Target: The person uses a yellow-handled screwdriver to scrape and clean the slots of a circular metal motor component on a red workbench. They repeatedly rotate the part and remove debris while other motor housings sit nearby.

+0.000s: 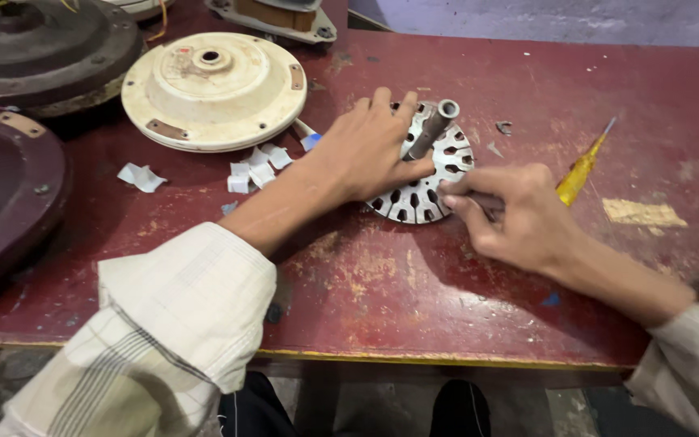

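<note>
A round slotted metal core (426, 174) with a grey shaft (433, 128) standing up from its middle lies flat on the worn red table (382, 283), near the centre of the head view. The left hand (370, 154) is laid on the left part of the core, its fingers spread and pressed flat over the slots, so nothing is gripped; the core is only held down. The right hand (519, 214) is closed around a thin dark tool, of which only a short part is seen, and its tip is touching the lower right rim of the core. Whether the tip enters a slot cannot be told.

The slots that can be seen appear empty and no wire is visible in them, so the work on the core is judged to be at an early or middle stage. Small white paper strips (256, 166) lie just beside the left forearm. A cream round cover (213, 89) rests apart at the upper left, and a yellow screwdriver (580, 170) lies unused behind the right hand.
</note>
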